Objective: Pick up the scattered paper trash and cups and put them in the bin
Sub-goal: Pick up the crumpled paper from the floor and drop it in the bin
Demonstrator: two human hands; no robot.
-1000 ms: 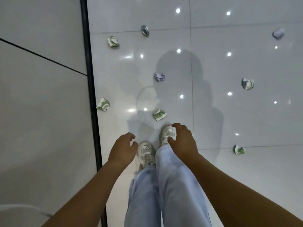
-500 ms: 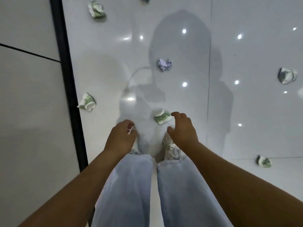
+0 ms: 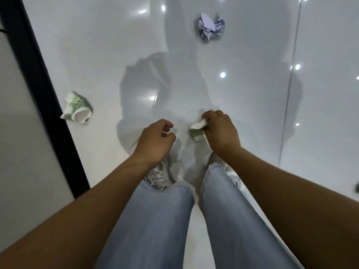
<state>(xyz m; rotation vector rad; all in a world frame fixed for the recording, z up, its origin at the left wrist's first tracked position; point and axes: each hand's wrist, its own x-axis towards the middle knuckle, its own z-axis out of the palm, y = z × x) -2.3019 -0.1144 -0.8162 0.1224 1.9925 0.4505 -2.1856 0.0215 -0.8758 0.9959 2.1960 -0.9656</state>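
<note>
A crushed green-and-white paper cup (image 3: 197, 130) lies on the glossy white floor just in front of my feet, and my right hand (image 3: 220, 130) grips its upper edge with curled fingers. My left hand (image 3: 155, 140) hovers beside it with loosely curled fingers and holds nothing. Another crushed green-and-white cup (image 3: 76, 109) lies at the left, against the black strip. A crumpled ball of lilac paper (image 3: 209, 28) sits farther ahead. No bin is in view.
A black strip (image 3: 44, 98) runs diagonally down the left, with a grey wall panel beyond it. My legs in light jeans and white trainers (image 3: 158, 176) fill the lower middle. A dark scrap (image 3: 357, 187) shows at the right edge.
I have bent much lower and the floor has come closer. My right hand has reached forward and closed its fingers on the crushed cup, which lay free before.
</note>
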